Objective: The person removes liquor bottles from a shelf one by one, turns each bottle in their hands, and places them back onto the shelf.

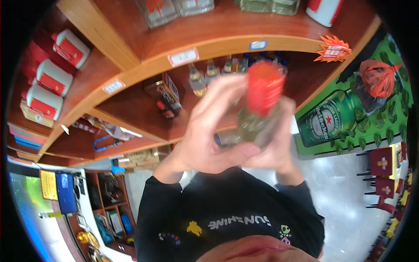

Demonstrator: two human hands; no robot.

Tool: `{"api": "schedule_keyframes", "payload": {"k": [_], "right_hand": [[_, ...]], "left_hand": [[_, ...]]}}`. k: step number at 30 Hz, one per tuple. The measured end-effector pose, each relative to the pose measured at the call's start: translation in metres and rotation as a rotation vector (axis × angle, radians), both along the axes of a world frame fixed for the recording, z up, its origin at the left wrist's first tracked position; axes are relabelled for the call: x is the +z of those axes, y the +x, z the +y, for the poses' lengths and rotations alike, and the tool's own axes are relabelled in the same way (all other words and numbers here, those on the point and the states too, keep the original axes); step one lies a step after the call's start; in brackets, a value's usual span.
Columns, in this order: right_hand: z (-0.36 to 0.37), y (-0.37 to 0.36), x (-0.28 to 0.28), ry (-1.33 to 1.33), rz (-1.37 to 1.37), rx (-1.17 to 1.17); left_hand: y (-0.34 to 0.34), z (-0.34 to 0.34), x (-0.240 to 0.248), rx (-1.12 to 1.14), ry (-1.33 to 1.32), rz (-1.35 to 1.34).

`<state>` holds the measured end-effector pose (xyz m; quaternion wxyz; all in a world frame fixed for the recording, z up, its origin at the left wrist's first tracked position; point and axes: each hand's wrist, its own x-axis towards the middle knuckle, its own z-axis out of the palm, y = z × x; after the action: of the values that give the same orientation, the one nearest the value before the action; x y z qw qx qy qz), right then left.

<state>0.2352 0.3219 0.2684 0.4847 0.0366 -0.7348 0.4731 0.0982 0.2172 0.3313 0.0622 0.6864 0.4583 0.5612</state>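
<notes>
Up close in front of me is a clear glass bottle (252, 126) with a bright red cap (265, 87), slightly blurred by motion. My left hand (209, 131) curves round its left side, thumb across the front. On the other side my right hand (277, 146) grips the bottle too, its fingers partly hidden behind the glass. Both hands hold it upright or nearly so, just before a wooden shelf (209, 46). Behind it, on the lower shelf, stand several small clear bottles (197, 81) and a dark box (163, 94).
White-and-red containers (54, 78) line the left shelves. Glass bottles (196, 6) stand on the shelf above. At the right are a green panel with a printed bottle (327, 118) and a tied red plastic bag (377, 78). Dark red chairs (382, 163) stand farther off, beyond the pale floor (336, 196).
</notes>
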Motion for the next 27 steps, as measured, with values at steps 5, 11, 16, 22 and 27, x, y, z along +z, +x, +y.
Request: {"api": "schedule_keyframes", "payload": {"k": [5, 11, 16, 22, 27], "right_hand": [[-0.053, -0.007, -0.057, -0.415, -0.547, 0.081], [-0.052, -0.045, -0.141, -1.239, -0.555, 0.527], [-0.053, -0.058, -0.141, -1.471, -0.442, 1.103], [-0.090, -0.071, -0.152, -1.760, -0.058, 1.368], [-0.074, -0.075, -0.129, -1.166, -0.580, 0.629]], "left_hand": [[-0.013, -0.019, -0.123, -0.039, -0.377, -0.659], [-0.054, -0.029, -0.202, -0.027, -0.533, -1.117], [-0.076, -0.033, -0.191, -0.171, -0.445, -1.183], [-0.083, -0.047, -0.201, -0.419, -0.317, -1.253], [-0.089, -0.047, -0.195, -0.222, -0.362, -1.148]]}}
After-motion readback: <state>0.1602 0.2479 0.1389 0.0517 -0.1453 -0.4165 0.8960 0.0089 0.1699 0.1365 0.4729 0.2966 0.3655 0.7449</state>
